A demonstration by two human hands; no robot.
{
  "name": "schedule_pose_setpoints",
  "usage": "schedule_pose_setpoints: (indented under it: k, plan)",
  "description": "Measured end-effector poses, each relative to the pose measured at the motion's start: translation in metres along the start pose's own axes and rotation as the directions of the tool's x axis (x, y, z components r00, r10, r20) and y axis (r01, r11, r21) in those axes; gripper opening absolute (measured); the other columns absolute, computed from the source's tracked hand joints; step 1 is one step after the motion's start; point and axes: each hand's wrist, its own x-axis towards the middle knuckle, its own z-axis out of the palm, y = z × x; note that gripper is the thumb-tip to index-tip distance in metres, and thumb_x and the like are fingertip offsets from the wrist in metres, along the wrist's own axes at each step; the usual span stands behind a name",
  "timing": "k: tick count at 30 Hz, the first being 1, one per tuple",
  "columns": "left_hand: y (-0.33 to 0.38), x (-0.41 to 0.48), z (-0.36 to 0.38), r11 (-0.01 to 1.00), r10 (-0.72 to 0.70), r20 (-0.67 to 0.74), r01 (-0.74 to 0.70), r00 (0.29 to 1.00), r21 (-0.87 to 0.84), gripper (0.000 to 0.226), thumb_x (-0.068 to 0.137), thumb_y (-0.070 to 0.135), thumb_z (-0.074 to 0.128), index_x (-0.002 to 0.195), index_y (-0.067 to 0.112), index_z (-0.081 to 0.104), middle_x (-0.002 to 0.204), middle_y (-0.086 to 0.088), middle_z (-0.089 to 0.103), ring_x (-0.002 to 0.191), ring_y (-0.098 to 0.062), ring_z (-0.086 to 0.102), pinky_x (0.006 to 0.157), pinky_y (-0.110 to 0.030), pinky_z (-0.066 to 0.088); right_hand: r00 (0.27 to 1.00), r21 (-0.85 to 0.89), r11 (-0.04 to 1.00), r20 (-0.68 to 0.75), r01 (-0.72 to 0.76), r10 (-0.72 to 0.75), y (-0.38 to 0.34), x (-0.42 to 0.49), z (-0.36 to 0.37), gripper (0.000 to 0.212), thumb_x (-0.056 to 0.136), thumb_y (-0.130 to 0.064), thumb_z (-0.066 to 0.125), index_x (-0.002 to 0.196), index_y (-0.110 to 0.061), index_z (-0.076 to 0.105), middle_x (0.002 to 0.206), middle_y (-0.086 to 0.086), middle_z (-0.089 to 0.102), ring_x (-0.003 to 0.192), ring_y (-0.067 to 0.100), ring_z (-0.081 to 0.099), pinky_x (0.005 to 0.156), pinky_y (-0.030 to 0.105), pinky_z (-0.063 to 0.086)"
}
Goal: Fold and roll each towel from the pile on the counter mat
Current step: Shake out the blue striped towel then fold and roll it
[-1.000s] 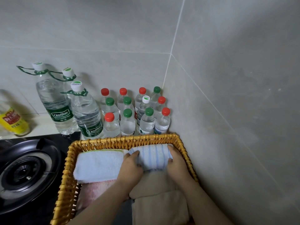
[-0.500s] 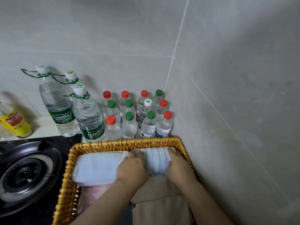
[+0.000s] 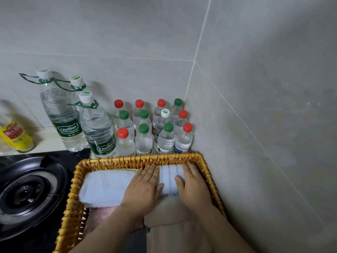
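A rolled white towel with blue stripes (image 3: 170,177) lies at the far right of a woven yellow basket (image 3: 138,158). My left hand (image 3: 144,187) lies flat on its left end, fingers straight, thumb along its near side. My right hand (image 3: 193,185) rests flat on its right end by the basket wall. A rolled white towel with a green edge (image 3: 104,185) lies to the left. Nearer me lie a pink towel (image 3: 102,214) and beige towels (image 3: 171,218), partly hidden by my forearms.
Several small water bottles (image 3: 145,128) and three large ones (image 3: 94,125) stand behind the basket against the tiled wall. A black gas burner (image 3: 27,194) is at the left, a yellow-labelled bottle (image 3: 14,134) beyond it. A tiled wall (image 3: 264,143) closes the right side.
Both hands have flattened onto the striped towel, fingers now stretched forward over it, pressing it against the basket's far wall. The view has shifted slightly.
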Motion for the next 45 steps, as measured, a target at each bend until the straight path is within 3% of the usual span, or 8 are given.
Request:
schedule_pose_setpoints:
  k: [5, 10, 19, 23, 29, 33, 38, 45]
  plan:
    - [0.006, -0.001, 0.007, 0.999, -0.050, 0.065, 0.050, 0.997, 0.014, 0.073, 0.099, 0.056, 0.017, 0.129, 0.006, 0.061, 0.131, -0.011, 0.062, 0.124, -0.022, 0.057, 0.109, -0.036, 0.021, 0.994, 0.134, 0.986, 0.056, -0.100, 0.093, 0.009, -0.007, 0.013, 0.083, 0.084, -0.062, 0.029, 0.147, -0.009, 0.036, 0.155, 0.005, 0.031, 0.143, 0.018, 0.027, 0.117, 0.023, 0.016]
    - [0.015, 0.002, 0.015, 0.994, -0.111, 0.064, 0.110, 0.992, 0.030, 0.076, 0.095, 0.060, 0.023, 0.128, 0.001, 0.060, 0.130, -0.015, 0.062, 0.124, -0.026, 0.057, 0.112, -0.040, 0.017, 0.988, 0.167, 0.975, 0.087, -0.143, 0.130, 0.010, -0.003, 0.015, 0.072, 0.095, -0.043, 0.053, 0.152, -0.011, 0.024, 0.161, 0.002, 0.015, 0.148, 0.014, 0.015, 0.116, 0.019, 0.007]
    - [0.017, -0.002, 0.044, 0.983, -0.179, -0.073, 0.181, 0.981, 0.018, 0.085, 0.094, 0.064, 0.026, 0.143, -0.005, 0.038, 0.147, -0.022, 0.041, 0.139, -0.033, 0.037, 0.117, -0.043, 0.012, 0.973, 0.231, 0.955, 0.173, -0.189, 0.150, 0.015, -0.003, 0.027, 0.076, 0.098, -0.046, 0.041, 0.155, -0.014, 0.003, 0.163, -0.002, -0.008, 0.148, 0.009, -0.005, 0.116, 0.020, -0.002]
    - [0.013, -0.001, 0.047, 0.987, -0.153, -0.076, 0.155, 0.985, 0.027, 0.085, 0.092, 0.064, 0.030, 0.141, -0.005, 0.043, 0.145, -0.022, 0.045, 0.138, -0.031, 0.040, 0.117, -0.043, 0.014, 0.969, 0.176, 0.964, 0.179, -0.201, 0.169, 0.015, -0.003, 0.034, 0.114, 0.067, -0.088, 0.001, 0.155, -0.015, -0.003, 0.162, -0.002, -0.011, 0.148, 0.009, -0.009, 0.113, 0.019, -0.006]
    - [0.012, -0.001, 0.049, 0.989, -0.136, -0.076, 0.140, 0.988, 0.053, 0.081, 0.097, 0.059, 0.020, 0.135, -0.006, 0.050, 0.141, -0.024, 0.049, 0.134, -0.034, 0.045, 0.118, -0.042, 0.013, 0.972, 0.117, 0.976, 0.172, -0.183, 0.162, 0.019, -0.002, 0.043, 0.128, 0.054, -0.090, -0.021, 0.154, -0.013, -0.005, 0.162, 0.000, -0.012, 0.145, 0.007, -0.014, 0.111, 0.018, -0.011]
    - [0.015, -0.002, 0.055, 0.988, -0.122, -0.094, 0.130, 0.988, 0.085, 0.078, 0.097, 0.054, 0.025, 0.136, -0.010, 0.046, 0.143, -0.028, 0.044, 0.136, -0.037, 0.041, 0.116, -0.048, 0.019, 0.962, 0.040, 0.983, 0.217, -0.177, 0.164, 0.015, 0.000, 0.040, 0.094, 0.085, -0.073, 0.012, 0.154, -0.012, -0.009, 0.162, -0.001, -0.017, 0.144, 0.007, -0.018, 0.111, 0.019, -0.012]
    - [0.017, -0.001, 0.053, 0.987, -0.129, -0.067, 0.135, 0.989, 0.084, 0.078, 0.098, 0.053, 0.022, 0.136, -0.011, 0.045, 0.144, -0.030, 0.041, 0.136, -0.039, 0.040, 0.114, -0.050, 0.022, 0.959, -0.022, 0.987, 0.233, -0.160, 0.161, 0.012, 0.000, 0.039, 0.083, 0.098, -0.055, 0.031, 0.153, -0.008, -0.010, 0.161, 0.002, -0.018, 0.147, 0.013, -0.016, 0.113, 0.021, -0.011]
    - [0.014, -0.005, 0.026, 0.992, -0.124, -0.036, 0.125, 0.992, 0.008, 0.083, 0.096, 0.063, 0.018, 0.139, -0.003, 0.047, 0.144, -0.021, 0.047, 0.136, -0.031, 0.043, 0.114, -0.041, 0.013, 0.979, 0.118, 0.985, 0.174, -0.129, 0.108, 0.016, 0.000, 0.028, 0.074, 0.099, -0.045, 0.042, 0.155, -0.011, 0.008, 0.163, 0.002, -0.002, 0.149, 0.014, -0.002, 0.115, 0.019, -0.004]
